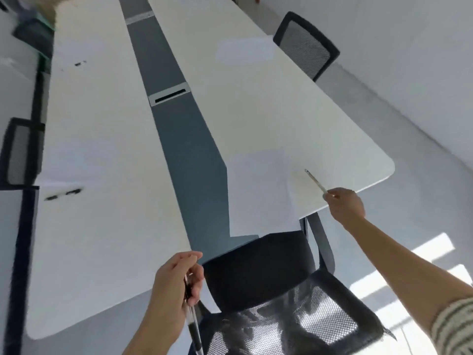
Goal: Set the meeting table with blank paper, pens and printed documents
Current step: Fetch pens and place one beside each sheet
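At the far left, a left chair [21,149] is standing against the table [102,226]. A left sheet [66,172] is lying by that edge, blurred, with two dark marks just beside it that we cannot make out. A grey strip [184,149] is running down the middle of the table.

At the near end, our left hand [176,285] is curling its fingers round a bunch of pens [193,326], which are pointing down past the wrist. It may be holding white paper too.

To its right, the near chair [258,267] is sitting tucked under the table end, and the near sheet [258,196] is lying just beyond it. A far sheet [243,51] is lying further up, near the far chair [307,44].

Our right hand [345,203] is pinching one pen [315,181] by its end. The pen is slanting over bare table just right of the near sheet.
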Demonstrator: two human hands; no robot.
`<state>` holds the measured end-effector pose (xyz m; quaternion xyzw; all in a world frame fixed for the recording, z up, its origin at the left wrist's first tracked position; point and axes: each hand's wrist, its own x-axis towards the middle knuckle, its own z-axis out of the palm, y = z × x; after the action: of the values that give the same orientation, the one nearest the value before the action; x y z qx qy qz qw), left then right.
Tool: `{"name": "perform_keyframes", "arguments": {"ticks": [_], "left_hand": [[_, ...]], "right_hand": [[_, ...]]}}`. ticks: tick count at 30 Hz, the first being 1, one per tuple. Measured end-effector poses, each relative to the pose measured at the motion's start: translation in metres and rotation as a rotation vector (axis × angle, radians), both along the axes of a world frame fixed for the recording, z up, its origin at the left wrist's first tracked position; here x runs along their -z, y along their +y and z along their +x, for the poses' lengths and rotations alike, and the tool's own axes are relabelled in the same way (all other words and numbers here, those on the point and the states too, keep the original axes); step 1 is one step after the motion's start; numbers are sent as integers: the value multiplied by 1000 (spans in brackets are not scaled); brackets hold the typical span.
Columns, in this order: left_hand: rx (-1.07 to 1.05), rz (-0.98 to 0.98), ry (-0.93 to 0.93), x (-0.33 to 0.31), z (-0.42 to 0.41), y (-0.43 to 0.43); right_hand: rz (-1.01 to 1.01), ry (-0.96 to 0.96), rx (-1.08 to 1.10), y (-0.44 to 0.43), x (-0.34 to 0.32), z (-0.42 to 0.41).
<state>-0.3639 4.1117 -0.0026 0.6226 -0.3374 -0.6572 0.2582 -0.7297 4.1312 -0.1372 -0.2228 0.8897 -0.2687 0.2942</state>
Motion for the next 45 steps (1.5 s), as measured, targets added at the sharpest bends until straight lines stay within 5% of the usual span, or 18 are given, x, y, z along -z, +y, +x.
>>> {"name": "perform_keyframes", "arguments": {"ticks": [13, 18, 32, 39, 45], "left_hand": [[-363, 23, -94, 1, 13, 51], [-366, -26, -4, -8, -1, 42], [-136, -84, 186, -17, -99, 44], [-34, -94, 170, -16, -169, 86], [98, -114, 82, 0, -285, 128]], "right_hand": [[256, 77, -230, -71, 47, -17], [135, 25, -246, -45, 18, -7], [-169, -634, -262, 155, -130, 123], [-238, -1062, -161, 202, -142, 85], [-280, -1099, -218, 249, -132, -19]]}}
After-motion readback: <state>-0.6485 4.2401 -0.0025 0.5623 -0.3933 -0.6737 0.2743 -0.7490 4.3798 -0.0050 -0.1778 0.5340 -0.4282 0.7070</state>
